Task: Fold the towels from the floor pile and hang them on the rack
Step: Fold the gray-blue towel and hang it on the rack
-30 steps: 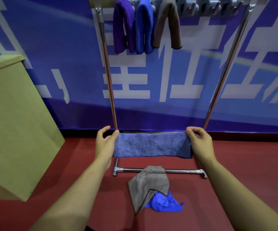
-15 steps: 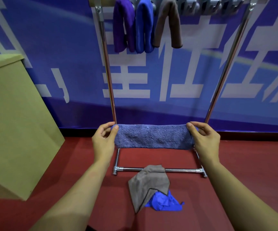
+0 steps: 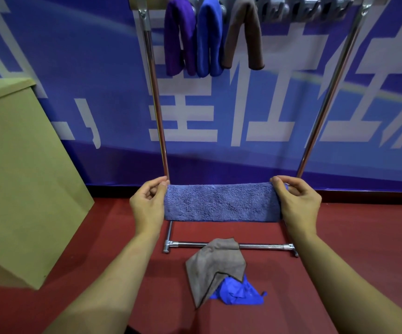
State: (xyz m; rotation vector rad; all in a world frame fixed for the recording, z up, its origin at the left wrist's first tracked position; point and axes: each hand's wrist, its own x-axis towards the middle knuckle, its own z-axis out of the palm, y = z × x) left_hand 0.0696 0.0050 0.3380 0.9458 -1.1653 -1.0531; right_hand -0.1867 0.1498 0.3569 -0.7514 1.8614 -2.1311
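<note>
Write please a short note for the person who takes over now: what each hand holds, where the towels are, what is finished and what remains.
Left hand: pinches the left end of the folded blue-grey towel.
Right hand: pinches its right end. The towel is held stretched between both hands, in the air in front of the rack.
Done: three folded towels hang on the top bar: purple towel, blue towel, brown towel.
Left: hang the held towel on the top bar. Then fold and hang the grey towel, which lies over the rack's base bar, and the crumpled bright blue towel partly beneath it on the floor.
</note>
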